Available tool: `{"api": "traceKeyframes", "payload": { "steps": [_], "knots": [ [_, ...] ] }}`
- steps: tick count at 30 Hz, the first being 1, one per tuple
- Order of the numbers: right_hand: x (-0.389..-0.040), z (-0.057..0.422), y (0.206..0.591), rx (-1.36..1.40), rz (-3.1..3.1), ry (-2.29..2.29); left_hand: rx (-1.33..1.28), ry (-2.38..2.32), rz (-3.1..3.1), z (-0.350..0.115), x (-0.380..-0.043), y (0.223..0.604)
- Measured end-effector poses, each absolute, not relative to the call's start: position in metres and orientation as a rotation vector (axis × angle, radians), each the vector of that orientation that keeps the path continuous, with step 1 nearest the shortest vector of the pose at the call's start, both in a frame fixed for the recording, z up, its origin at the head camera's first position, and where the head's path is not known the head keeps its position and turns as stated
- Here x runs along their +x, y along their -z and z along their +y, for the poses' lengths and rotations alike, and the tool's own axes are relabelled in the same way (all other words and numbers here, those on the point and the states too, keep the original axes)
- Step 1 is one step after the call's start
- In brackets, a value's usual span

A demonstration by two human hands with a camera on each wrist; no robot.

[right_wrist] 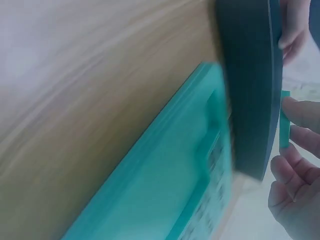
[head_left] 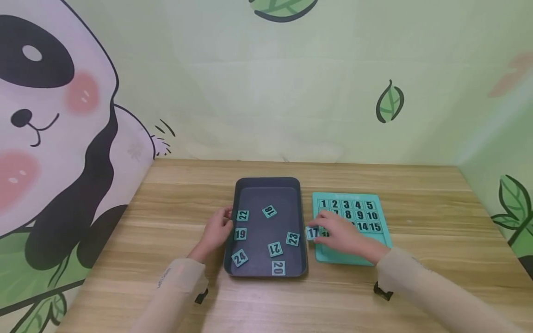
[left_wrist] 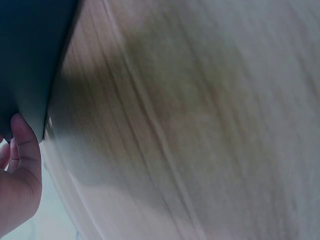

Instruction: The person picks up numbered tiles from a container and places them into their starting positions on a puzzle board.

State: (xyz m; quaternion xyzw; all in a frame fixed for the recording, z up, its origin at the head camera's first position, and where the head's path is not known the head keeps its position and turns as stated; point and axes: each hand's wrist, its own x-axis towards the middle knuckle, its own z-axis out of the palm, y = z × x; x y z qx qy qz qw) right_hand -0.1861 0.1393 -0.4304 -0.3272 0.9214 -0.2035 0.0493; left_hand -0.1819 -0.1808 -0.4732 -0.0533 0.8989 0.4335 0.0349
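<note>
My right hand [head_left: 340, 233] pinches a teal number tile marked 17 [head_left: 312, 233] between thumb and fingers. The tile is held over the gap between the dark tray [head_left: 268, 182] and the teal number board [head_left: 345, 255]. In the right wrist view the tile [right_wrist: 284, 122] appears edge-on at the fingertips. Rows of numbered tiles fill the upper part of the board, partly covered by my hand; its lower strip is bare. My left hand [head_left: 215, 232] grips the tray's left edge, its thumb against the outer wall in the left wrist view.
Several loose tiles lie in the tray, among them 18 [head_left: 269, 212], 22 [head_left: 243, 215], 23 [head_left: 293, 238] and 20 [head_left: 278, 268]. Tray and board stand side by side on a wooden table [head_left: 183, 194]. A panda-printed wall [head_left: 270, 92] rises behind it.
</note>
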Motion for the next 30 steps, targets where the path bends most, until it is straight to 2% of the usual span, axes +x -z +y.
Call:
{"api": "traceKeyframes", "payload": {
  "steps": [13,30],
  "knots": [
    [-0.189,0.193,0.451,-0.896,2.866,0.561,-0.176,-1.331,2.748,-0.180,-0.181,0.471],
    [-0.191,0.199,0.475,-0.779,2.906,0.540,-0.174,-1.315,2.742,-0.182,-0.184,0.473]
  ]
}}
